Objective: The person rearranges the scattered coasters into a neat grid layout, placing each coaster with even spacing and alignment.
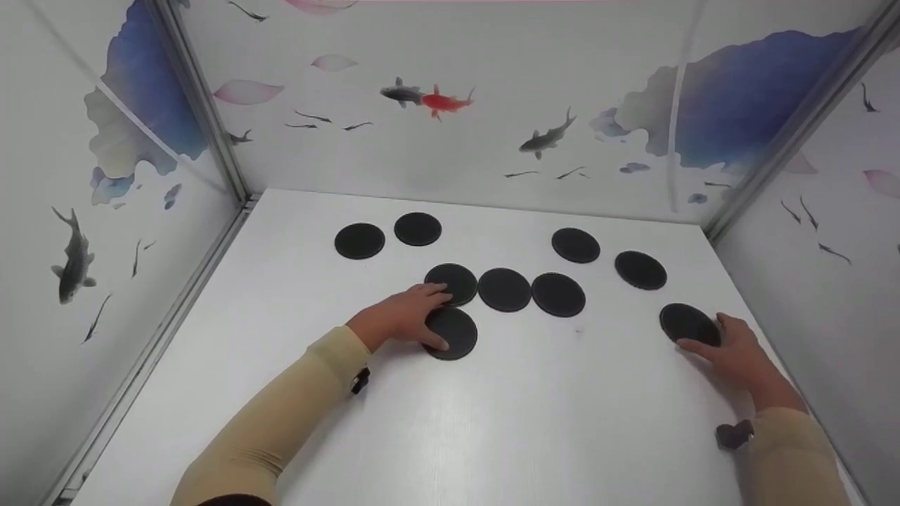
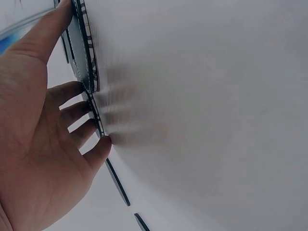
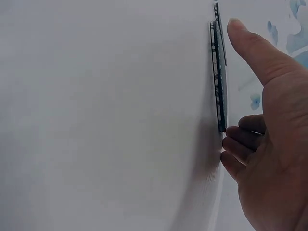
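Several flat black round discs lie on a white table (image 1: 492, 422). My left hand (image 1: 411, 316) lies with spread fingers on one disc (image 1: 455, 336), and its fingertips reach the edge of the disc behind it (image 1: 457, 280). In the left wrist view the fingers (image 2: 82, 113) touch a thin disc edge (image 2: 97, 122), with the thumb by another disc (image 2: 86, 53). My right hand (image 1: 735, 351) touches the near edge of a disc (image 1: 685, 322) at the right. In the right wrist view its fingers (image 3: 240, 144) meet the disc's rim (image 3: 219, 82) and the thumb stands straight, apart from it.
More discs lie in a row at the middle (image 1: 504, 289) (image 1: 558, 294), at the back left (image 1: 359, 241) (image 1: 418, 229) and at the back right (image 1: 575, 245) (image 1: 640, 270). Walls with painted fish (image 1: 436, 98) close in the table on three sides.
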### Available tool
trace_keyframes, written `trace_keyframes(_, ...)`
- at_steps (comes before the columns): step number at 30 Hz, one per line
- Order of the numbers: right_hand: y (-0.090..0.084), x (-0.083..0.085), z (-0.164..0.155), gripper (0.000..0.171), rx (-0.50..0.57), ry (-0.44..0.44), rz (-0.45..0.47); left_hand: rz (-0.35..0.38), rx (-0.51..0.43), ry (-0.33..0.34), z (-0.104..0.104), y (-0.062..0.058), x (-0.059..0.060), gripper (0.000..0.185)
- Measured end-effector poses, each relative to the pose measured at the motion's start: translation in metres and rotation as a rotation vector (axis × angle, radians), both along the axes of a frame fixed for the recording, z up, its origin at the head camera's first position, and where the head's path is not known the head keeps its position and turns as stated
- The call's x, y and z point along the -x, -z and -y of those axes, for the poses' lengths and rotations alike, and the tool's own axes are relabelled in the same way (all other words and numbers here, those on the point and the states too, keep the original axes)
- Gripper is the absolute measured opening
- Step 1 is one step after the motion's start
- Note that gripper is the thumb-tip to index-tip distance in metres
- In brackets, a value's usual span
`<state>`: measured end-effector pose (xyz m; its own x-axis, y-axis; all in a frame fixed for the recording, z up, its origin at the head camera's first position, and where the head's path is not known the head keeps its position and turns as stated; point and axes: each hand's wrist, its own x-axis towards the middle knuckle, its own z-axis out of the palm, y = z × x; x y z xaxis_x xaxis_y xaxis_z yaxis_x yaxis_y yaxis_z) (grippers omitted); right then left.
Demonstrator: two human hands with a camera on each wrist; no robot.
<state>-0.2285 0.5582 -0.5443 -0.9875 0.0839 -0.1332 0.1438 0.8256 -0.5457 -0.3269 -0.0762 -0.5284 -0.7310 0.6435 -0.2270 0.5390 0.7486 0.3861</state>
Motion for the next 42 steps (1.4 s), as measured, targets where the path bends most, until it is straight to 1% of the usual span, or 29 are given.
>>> trace_keyframes(4,-0.001,0.002,-0.001,0.129,-0.028,-0.022,0.027,0.005,0.002,-0.002,-0.003,0.001,0.001,0.104)
trace_keyframes(9,-0.002,0.01,0.0,0.121,-0.093,-0.057,-0.006,0.001,0.002,-0.016,-0.004,-0.002,0.002,0.104)
trace_keyframes(13,-0.002,0.013,0.0,0.121,-0.131,-0.062,-0.002,0.003,0.0,-0.014,-0.003,-0.002,0.002,0.104)
trace_keyframes(22,-0.001,0.02,0.003,0.122,-0.176,-0.076,0.008,0.018,-0.004,-0.019,-0.001,-0.001,0.0,0.104)
trace_keyframes(29,-0.006,0.022,0.006,0.127,-0.161,-0.06,0.041,0.021,-0.009,-0.027,0.001,0.0,0.0,0.104)
trace_keyframes(39,0.001,0.018,0.005,0.123,-0.147,-0.068,0.009,0.018,-0.018,-0.021,0.002,0.002,-0.002,0.104)
trace_keyframes(42,0.001,0.017,0.005,0.122,-0.135,-0.057,0.0,0.02,-0.026,-0.021,0.002,0.001,-0.002,0.104)
